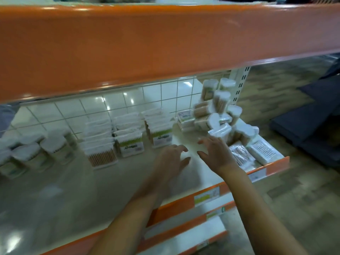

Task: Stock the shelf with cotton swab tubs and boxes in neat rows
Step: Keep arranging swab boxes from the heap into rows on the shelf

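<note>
Over the bare middle of the cream shelf point(55, 199), both forearms reached in from the lower edge of the frame. Neither hand held anything: the left hand point(173, 159) lay palm-down with loosely bent fingers, the right hand point(215, 153) spread wide. Boxes point(128, 142) stood in rows at centre, round tubs point(53, 150) at left, and a jumbled pile of tubs point(217, 115) sat just beyond the right hand.

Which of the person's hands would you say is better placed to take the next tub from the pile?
Probably the right hand: it hovers open just short of the jumbled pile of tubs, while the left hand is farther away, nearer the stacked boxes.
</note>
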### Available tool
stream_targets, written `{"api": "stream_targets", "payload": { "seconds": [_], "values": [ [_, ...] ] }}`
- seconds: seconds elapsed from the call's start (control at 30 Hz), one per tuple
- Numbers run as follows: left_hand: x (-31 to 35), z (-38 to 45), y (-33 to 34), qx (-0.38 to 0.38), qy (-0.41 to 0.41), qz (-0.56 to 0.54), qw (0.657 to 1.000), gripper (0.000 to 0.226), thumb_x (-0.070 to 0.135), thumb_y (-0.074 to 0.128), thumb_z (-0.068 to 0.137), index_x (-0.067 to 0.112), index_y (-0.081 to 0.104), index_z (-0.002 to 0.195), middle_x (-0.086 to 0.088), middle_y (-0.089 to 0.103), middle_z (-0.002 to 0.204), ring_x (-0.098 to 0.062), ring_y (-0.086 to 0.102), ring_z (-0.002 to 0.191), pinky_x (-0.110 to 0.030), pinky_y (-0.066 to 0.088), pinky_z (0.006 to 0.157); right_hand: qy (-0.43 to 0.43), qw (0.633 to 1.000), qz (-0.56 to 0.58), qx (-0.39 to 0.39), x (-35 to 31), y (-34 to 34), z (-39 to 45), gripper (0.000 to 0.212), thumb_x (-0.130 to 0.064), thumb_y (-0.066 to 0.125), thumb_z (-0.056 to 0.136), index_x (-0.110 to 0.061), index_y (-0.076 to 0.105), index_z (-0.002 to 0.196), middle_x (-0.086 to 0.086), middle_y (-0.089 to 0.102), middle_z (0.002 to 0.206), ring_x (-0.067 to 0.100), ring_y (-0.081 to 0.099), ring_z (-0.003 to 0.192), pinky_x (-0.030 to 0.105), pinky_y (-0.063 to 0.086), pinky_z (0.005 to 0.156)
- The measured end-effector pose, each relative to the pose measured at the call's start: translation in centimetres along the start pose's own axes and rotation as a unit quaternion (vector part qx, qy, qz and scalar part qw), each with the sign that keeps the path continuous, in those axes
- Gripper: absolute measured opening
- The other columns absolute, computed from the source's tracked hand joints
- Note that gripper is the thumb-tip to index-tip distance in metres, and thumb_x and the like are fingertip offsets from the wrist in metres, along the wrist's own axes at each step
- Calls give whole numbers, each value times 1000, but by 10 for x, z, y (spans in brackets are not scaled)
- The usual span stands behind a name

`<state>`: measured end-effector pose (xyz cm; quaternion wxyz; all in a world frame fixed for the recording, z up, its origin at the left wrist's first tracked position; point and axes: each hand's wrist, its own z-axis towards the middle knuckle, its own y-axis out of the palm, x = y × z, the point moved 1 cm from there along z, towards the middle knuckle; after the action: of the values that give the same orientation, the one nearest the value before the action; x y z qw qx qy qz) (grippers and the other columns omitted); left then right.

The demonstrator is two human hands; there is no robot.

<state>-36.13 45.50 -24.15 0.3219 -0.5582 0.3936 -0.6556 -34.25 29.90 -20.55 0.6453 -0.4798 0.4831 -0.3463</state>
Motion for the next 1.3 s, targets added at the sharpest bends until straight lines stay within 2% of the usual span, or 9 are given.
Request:
{"api": "stream_targets", "payload": {
  "seconds": [0.23, 0.33, 0.43, 0.63, 0.83, 0.97, 1.1, 1.2, 1.3],
  "values": [
    [48, 29, 26, -42, -12, -53, 998, 36, 36, 60, 88, 18, 63, 119, 0, 64, 119, -18, 58, 111, -28, 42, 91, 60, 998, 29, 16, 53, -21, -12, 34, -26, 57, 90, -15, 56, 122, 5, 53, 127, 26, 40, 121, 31, 32, 99],
    [66, 36, 38, -40, 10, -65, 997, 31, 36, 60, 88, 17, 68, 110, -1, 69, 108, -19, 63, 100, -29, 48, 85, 76, 994, 62, 55, 78, -26, -19, 29, -19, 64, 84, -8, 63, 111, 9, 58, 117, 29, 46, 116, 33, 34, 94],
    [75, 40, 47, -51, 5, -78, 996, 27, 37, 59, 88, 17, 69, 105, -1, 70, 101, -17, 63, 94, -30, 48, 80, 90, 991, 77, 60, 97, -29, -24, 28, -16, 63, 85, -9, 63, 112, 10, 59, 118, 30, 48, 111, 34, 37, 91],
    [89, 46, 56, -80, -72, -120, 987, 33, 41, 53, 92, 10, 64, 90, -5, 65, 87, -21, 59, 85, -28, 33, 64, 99, 988, 118, 29, 118, -23, -25, 30, -17, 62, 86, -14, 58, 115, 7, 58, 111, 24, 55, 103, 33, 45, 83],
    [101, 47, 65, -24, -133, -190, 972, 32, 44, 56, 90, 16, 67, 100, 0, 69, 94, -15, 62, 90, -25, 41, 70, 96, 979, 180, 4, 126, -25, -22, 31, -22, 64, 87, -19, 57, 117, -1, 56, 114, 16, 57, 97, 31, 50, 81],
    [98, 45, 66, 2, -172, -251, 952, 31, 44, 60, 88, 15, 65, 98, -1, 70, 90, -18, 65, 87, -32, 50, 76, 79, 964, 252, -10, 128, -28, -23, 29, -20, 65, 87, -20, 58, 115, -3, 57, 110, 10, 60, 89, 19, 50, 62],
    [91, 39, 53, 42, -174, -324, 929, 23, 34, 63, 88, 13, 66, 97, -5, 72, 87, -21, 69, 81, -43, 55, 81, 61, 939, 338, -33, 128, -32, -19, 20, -19, 67, 86, -25, 61, 104, -6, 63, 103, 8, 63, 90, 17, 48, 73],
    [83, 30, 37, 64, -171, -387, 904, 7, 23, 60, 91, 20, 66, 89, -7, 71, 84, -20, 68, 76, -34, 57, 74, 46, 902, 427, -47, 123, -36, -11, 15, -12, 65, 87, -27, 63, 93, -2, 67, 95, 16, 65, 92, 26, 53, 81],
    [68, 16, 23, 121, -180, -461, 860, 8, 15, 55, 93, 18, 62, 93, -8, 67, 87, -16, 64, 75, -26, 53, 68, 23, 882, 468, -44, 106, -40, -2, 14, -12, 63, 88, -24, 62, 94, 1, 67, 93, 17, 65, 89, 28, 54, 82]
  ]
}}
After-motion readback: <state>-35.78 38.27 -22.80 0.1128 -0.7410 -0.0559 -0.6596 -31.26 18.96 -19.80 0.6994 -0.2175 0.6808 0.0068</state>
